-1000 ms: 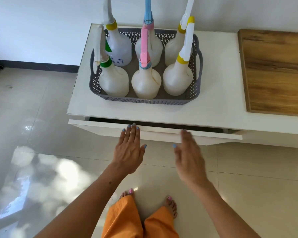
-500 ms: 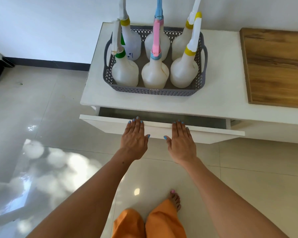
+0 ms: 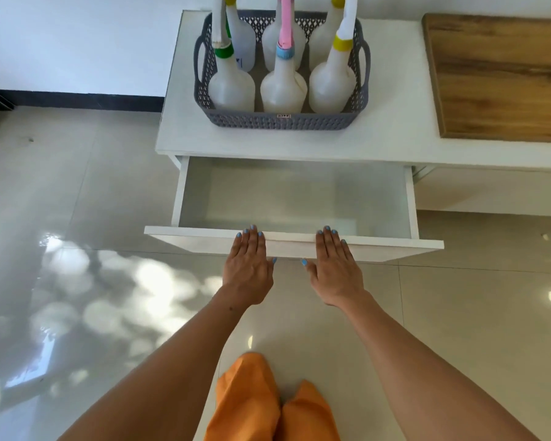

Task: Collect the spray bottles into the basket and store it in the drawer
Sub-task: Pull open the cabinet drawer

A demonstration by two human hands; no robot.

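A grey perforated basket stands on the white cabinet top, holding several white spray bottles; the front three have a green collar, a blue collar with pink sprayer and a yellow collar. Below it the white drawer is pulled far out and its inside shows nothing in it. My left hand and my right hand lie flat on the drawer's front panel, fingertips on its top edge, fingers together.
A wooden board lies on the cabinet top at the right. A glossy tiled floor surrounds the cabinet, with a white wall and dark skirting behind. My orange trousers show at the bottom.
The drawer has slid from barely open to far out, with both hands on its front edge. The view has moved back from the cabinet.
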